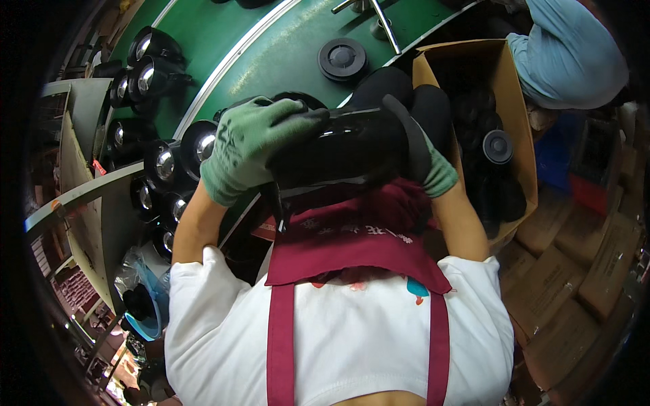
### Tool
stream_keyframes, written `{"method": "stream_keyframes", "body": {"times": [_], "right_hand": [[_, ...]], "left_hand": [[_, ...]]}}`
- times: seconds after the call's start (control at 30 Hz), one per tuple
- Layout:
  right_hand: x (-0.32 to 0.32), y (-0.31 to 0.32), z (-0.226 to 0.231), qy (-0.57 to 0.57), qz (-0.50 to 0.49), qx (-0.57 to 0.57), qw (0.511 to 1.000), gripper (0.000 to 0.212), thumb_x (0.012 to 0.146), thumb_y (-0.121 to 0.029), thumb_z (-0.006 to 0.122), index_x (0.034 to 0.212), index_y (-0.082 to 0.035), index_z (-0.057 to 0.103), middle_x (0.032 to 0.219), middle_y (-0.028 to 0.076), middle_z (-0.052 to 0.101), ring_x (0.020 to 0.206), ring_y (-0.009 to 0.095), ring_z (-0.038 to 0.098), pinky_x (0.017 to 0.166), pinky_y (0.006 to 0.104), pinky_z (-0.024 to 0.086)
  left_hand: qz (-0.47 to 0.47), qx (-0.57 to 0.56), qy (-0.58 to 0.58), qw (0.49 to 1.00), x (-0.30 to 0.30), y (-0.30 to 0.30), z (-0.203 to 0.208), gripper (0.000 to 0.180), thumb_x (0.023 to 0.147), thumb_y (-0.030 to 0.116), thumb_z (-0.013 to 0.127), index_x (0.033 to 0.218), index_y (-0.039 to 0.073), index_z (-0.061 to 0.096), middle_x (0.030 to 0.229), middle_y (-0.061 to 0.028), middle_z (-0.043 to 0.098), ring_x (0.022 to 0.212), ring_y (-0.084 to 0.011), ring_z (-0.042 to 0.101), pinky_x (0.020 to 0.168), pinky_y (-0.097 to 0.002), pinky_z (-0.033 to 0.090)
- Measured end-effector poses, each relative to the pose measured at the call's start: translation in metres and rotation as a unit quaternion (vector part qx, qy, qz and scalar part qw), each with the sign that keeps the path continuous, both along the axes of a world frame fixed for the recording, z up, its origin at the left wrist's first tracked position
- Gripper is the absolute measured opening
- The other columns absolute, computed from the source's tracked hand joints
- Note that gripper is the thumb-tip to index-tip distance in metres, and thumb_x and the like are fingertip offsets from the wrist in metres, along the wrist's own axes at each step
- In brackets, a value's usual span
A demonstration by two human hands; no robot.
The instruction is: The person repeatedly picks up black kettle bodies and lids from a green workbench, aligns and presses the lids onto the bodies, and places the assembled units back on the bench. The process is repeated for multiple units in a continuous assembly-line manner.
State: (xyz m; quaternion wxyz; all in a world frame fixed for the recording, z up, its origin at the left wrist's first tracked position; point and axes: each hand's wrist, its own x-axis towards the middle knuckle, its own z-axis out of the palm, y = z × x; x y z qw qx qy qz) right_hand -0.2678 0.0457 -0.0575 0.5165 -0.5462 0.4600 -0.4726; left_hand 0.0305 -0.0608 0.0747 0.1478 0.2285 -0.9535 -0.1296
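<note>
Vessel (345, 152): glossy, black, rounded | left hand (247, 145), right hand (421, 150): knit-gloved fingers (306, 122) clasping it

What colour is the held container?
The container is glossy black, best seen in the head view.

From my remote seat I read black vessel (338, 154) as smooth, high-gloss; plastic or painted metal, can't tell. Left hand (254, 139) and right hand (421, 152) in knit cloth gloves, dark finger coating looks matt. Apron (338, 250): matt maroon cloth. Shirt (365, 331): soft white cloth. Bench (284, 61): smooth green, faint sheen. Jugs (204, 146): glossy black, mirror-bright metal inside. Disc (342, 58): matt black, plastic-looking. Rod fitting (384, 28): polished metal. Box (523, 132): matt brown cardboard.
</note>
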Motion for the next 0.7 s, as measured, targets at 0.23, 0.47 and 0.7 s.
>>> {"method": "stream_keyframes", "body": {"times": [0.23, 0.47, 0.7], "right_hand": [[0.003, 0.014, 0.035, 0.049, -0.053, -0.097, 0.993, 0.064, 0.107, -0.042, 0.043, 0.155, 0.0, 0.033, 0.156, 0.014, 0.041, 0.142, 0.025, 0.043, 0.12, 0.0334, 0.029], [-0.019, 0.001, -0.034, -0.125, -0.023, 0.152, 0.98, 0.068, 0.106, -0.043, 0.043, 0.157, -0.001, 0.029, 0.158, 0.016, 0.04, 0.144, 0.027, 0.041, 0.122, 0.0339, 0.026], [0.012, 0.012, 0.024, 0.078, -0.108, -0.143, 0.981, 0.065, 0.1, -0.03, 0.056, 0.154, 0.0, 0.034, 0.153, 0.018, 0.045, 0.14, 0.031, 0.045, 0.117, 0.0387, 0.034]], "left_hand": [[0.21, 0.574, 0.368, 0.701, 0.017, 0.02, -0.096, 0.043, 0.086, 0.016, 0.073, 0.125, 0.0, 0.063, 0.118, -0.0096, 0.07, 0.104, -0.0205, 0.068, 0.095, -0.0329, 0.053], [0.06, 0.144, 0.102, 0.983, -0.004, 0.003, -0.018, 0.05, 0.074, 0.022, 0.08, 0.117, 0.0, 0.068, 0.109, -0.0171, 0.072, 0.094, -0.0291, 0.073, 0.086, -0.035, 0.056], [0.227, 0.615, 0.381, 0.653, 0.014, 0.028, -0.118, 0.051, 0.08, 0.013, 0.075, 0.127, 0.0, 0.062, 0.117, -0.008, 0.07, 0.106, -0.0164, 0.066, 0.096, -0.0318, 0.052]]}}
